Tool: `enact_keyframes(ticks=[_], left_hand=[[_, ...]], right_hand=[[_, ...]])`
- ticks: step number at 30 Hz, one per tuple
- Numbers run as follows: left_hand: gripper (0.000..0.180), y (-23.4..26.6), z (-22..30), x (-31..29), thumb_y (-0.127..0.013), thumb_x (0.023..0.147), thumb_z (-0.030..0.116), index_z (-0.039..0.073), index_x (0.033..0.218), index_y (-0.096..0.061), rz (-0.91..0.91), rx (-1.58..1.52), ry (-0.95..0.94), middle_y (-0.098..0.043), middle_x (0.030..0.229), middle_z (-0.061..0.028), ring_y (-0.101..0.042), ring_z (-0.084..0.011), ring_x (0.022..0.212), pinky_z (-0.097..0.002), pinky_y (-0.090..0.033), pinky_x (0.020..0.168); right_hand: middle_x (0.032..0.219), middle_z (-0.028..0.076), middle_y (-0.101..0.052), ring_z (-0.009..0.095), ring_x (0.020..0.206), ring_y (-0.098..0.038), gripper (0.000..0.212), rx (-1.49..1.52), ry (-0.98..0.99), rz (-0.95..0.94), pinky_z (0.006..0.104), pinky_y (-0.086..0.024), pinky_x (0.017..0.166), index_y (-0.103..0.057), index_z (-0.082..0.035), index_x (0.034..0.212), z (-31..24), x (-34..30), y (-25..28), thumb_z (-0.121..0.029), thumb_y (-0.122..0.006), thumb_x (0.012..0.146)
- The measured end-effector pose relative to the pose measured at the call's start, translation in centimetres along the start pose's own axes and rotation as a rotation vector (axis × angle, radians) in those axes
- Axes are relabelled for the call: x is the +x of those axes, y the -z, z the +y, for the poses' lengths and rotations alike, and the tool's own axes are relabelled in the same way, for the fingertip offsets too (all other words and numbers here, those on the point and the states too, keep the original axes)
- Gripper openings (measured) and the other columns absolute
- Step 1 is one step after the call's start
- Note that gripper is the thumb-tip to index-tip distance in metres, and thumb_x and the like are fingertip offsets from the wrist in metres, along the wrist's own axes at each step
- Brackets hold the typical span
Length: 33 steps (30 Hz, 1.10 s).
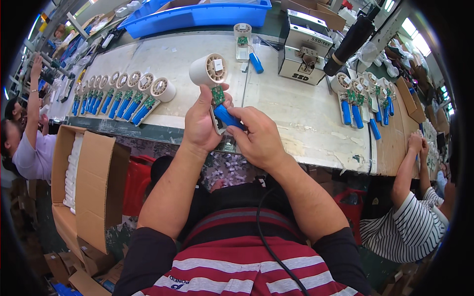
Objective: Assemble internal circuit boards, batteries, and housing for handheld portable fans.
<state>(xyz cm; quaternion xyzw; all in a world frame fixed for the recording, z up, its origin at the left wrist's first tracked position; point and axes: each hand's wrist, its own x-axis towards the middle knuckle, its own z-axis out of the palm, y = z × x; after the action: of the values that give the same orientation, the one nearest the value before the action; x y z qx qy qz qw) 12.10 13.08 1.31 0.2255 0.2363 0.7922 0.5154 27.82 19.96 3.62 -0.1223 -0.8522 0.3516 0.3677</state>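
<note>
My left hand (200, 126) is closed around the handle of an open white handheld fan (200, 71), its round head pointing away from me. A green circuit board (217, 94) shows in the handle, just below the head. Between the thumb and fingers of my right hand (264, 138) is a blue cylindrical battery (226, 116), lying at a slant over the lower handle. Fingers hide the battery's lower end and part of the handle. Another opened fan (242, 30) lies farther off on the table, its blue battery (256, 63) beside it.
A row of opened fans (133, 98) lines the table's left; more fans (358, 98) cluster at right. Beyond stand a blue bin (197, 16), a boxy machine (302, 52) and a black tool (350, 44). A cardboard box (96, 182) holds white parts at left. Co-workers sit on both sides.
</note>
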Motion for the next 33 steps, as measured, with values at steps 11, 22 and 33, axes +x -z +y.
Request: enact_keyframes(ticks=[11,22,33], left_hand=[[0.056,-0.5,-0.9,-0.5,-0.051,0.109,0.053,0.001,0.129,-0.056,0.105,-0.098,-0.054,-0.06,0.102,-0.0063,-0.061,-0.0169,0.094,-0.0341,-0.053,0.089],[0.06,-0.4,-1.4,-0.4,-0.044,0.11,0.059,0.002,0.126,-0.056,0.037,-0.167,-0.058,-0.058,0.103,-0.0071,-0.059,-0.0179,0.094,-0.0351,-0.053,0.088],[0.062,1.0,-1.5,-0.5,-0.041,0.11,0.06,0.003,0.128,-0.057,-0.1,-0.29,-0.012,-0.056,0.106,-0.0077,-0.056,-0.0207,0.098,-0.0353,-0.052,0.089]], right_hand=[[0.092,0.019,-0.067,0.039,0.087,-0.066,0.025,-0.036,-0.115,0.051,0.0481,-0.054,0.078,-0.069,-0.001,0.112,-1.8,0.5,-0.8,-0.01,-0.07,0.089],[0.106,0.019,-0.062,0.042,0.09,-0.066,0.021,-0.054,-0.109,0.037,0.0499,-0.055,0.079,-0.065,-0.002,0.11,-2.7,0.6,-1.2,-0.01,-0.069,0.091],[0.116,0.02,-0.061,0.041,0.108,-0.064,0.031,0.052,-0.014,-0.056,0.0467,-0.055,0.092,-0.065,0.0,0.12,-2.4,-0.9,-0.6,-0.004,-0.07,0.089]])
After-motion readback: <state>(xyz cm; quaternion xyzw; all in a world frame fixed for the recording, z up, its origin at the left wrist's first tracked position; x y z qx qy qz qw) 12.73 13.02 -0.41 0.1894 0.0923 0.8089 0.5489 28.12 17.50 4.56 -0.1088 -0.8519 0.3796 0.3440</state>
